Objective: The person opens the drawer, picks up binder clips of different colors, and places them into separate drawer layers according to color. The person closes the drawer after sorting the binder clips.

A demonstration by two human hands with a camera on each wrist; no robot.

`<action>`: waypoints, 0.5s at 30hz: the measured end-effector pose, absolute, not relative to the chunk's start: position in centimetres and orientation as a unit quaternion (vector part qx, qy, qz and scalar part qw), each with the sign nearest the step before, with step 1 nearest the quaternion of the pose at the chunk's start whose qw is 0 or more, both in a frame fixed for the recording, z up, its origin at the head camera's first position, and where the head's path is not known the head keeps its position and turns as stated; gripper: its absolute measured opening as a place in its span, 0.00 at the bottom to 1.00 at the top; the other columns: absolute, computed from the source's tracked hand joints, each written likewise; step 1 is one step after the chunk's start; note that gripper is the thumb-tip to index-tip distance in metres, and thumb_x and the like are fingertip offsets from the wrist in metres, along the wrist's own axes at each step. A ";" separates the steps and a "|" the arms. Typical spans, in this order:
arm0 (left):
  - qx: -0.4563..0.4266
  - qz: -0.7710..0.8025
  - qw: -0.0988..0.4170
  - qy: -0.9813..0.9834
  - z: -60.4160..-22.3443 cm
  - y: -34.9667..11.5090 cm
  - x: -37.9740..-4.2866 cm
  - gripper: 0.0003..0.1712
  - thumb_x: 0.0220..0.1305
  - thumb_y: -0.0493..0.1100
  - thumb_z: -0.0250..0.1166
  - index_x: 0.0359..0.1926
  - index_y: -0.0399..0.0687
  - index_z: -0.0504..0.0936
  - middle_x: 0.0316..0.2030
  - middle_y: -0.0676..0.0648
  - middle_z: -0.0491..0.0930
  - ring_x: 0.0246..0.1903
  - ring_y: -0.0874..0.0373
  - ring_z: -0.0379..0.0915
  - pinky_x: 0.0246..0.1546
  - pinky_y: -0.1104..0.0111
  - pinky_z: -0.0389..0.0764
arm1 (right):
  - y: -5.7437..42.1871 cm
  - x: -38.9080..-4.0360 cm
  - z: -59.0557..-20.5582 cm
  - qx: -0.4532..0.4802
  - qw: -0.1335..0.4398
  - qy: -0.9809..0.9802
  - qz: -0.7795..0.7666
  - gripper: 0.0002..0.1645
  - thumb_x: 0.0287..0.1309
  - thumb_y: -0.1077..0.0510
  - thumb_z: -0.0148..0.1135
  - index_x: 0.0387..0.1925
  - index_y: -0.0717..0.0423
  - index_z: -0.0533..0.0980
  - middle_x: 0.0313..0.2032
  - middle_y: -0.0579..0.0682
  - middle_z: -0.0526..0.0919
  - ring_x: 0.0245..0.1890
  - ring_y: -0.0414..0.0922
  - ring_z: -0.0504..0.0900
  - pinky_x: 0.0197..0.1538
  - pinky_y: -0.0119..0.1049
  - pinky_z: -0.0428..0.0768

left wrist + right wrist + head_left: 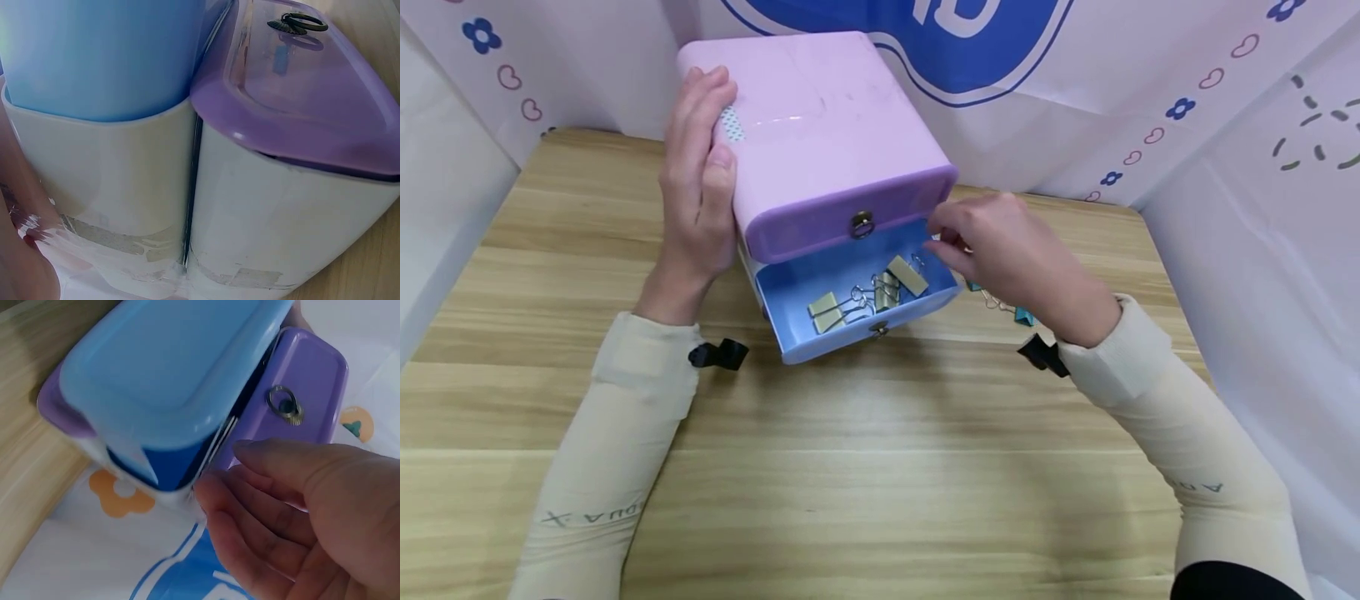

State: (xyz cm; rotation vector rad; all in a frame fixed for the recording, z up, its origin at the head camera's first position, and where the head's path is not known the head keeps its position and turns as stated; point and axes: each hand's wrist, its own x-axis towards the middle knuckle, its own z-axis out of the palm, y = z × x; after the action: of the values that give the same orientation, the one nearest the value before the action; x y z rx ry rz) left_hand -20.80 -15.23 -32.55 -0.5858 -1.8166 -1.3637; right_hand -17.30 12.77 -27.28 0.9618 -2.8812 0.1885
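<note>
The box before me has a pale lilac-pink top and off-white sides, with a small light patch flecked blue-green. Its upper drawer front is deeper purple with a bronze-toned ring pull; the lower drawer is sky blue, its silvery-wired binder clips dull gold. I spot teal clips too, yellowish-tan grain striping the tabletop, cream sleeves with grey lettering, and a white backdrop bearing blue flowers, pink-outlined hearts and a blue-and-white emblem.

Pale wood-grain tabletop, white backdrop, blue emblem, small flowers
</note>
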 end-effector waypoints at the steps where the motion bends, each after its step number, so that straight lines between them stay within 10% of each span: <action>1: -0.231 -0.536 0.387 -0.714 -32.5 -15.2 -20.8 0.36 0.57 0.46 0.40 0.60 0.26 0.71 0.63 0.29 0.69 0.72 0.55 0.56 0.77 0.66 0.49 | 13.1 -17.3 -27.2 0.312 0.053 -0.946 0.063 0.08 0.59 0.55 0.63 0.36 0.56 0.81 0.30 0.49 0.86 0.27 0.42 0.82 0.32 0.34 0.83; 15: -0.229 -0.537 0.385 -0.715 -32.6 -15.2 -20.8 0.36 0.57 0.46 0.40 0.60 0.26 0.72 0.64 0.30 0.69 0.72 0.56 0.55 0.77 0.66 0.49 | 17.8 -17.1 -26.8 0.258 0.069 -0.962 0.052 0.12 0.56 0.56 0.65 0.40 0.58 0.82 0.35 0.53 0.86 0.36 0.48 0.84 0.44 0.45 0.83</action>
State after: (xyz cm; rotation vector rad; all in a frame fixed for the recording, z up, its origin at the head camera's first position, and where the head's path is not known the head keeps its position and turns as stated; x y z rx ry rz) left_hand -20.85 -15.20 -32.61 -0.5839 -1.8214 -1.3670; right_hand -17.09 17.80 -26.83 0.7779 -2.8959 0.1573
